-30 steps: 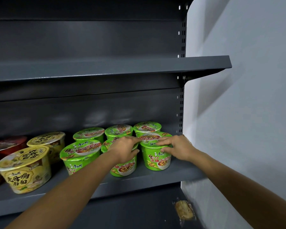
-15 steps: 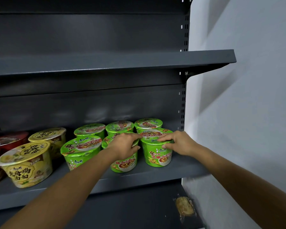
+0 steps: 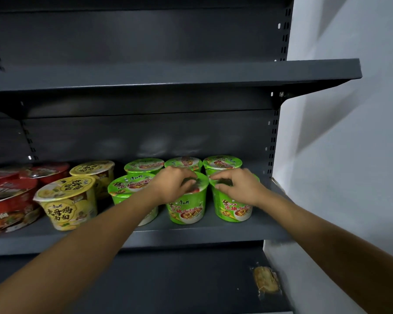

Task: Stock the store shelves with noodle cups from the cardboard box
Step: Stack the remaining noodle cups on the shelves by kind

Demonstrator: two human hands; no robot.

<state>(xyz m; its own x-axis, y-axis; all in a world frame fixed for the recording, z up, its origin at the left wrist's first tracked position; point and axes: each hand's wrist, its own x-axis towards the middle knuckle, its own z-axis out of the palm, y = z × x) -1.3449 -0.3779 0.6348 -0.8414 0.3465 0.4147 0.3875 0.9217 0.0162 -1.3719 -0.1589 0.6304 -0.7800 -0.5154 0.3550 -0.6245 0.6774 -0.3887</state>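
Grey shelf (image 3: pixel 213 232), left grip (image 3: pixel 173 184) clasping green cup (image 3: pixel 186 210), right grip (image 3: pixel 238 185) clasping neighbour (image 3: pixel 233 210)

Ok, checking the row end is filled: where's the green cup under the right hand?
Head view: the rightmost green cup stands in the front row at the shelf end by the white wall, right of the neighbouring cup under the left hand.

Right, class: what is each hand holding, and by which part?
The left hand grips the middle front green cup by its lid rim, from above; the right hand grips the rightmost front green cup likewise.
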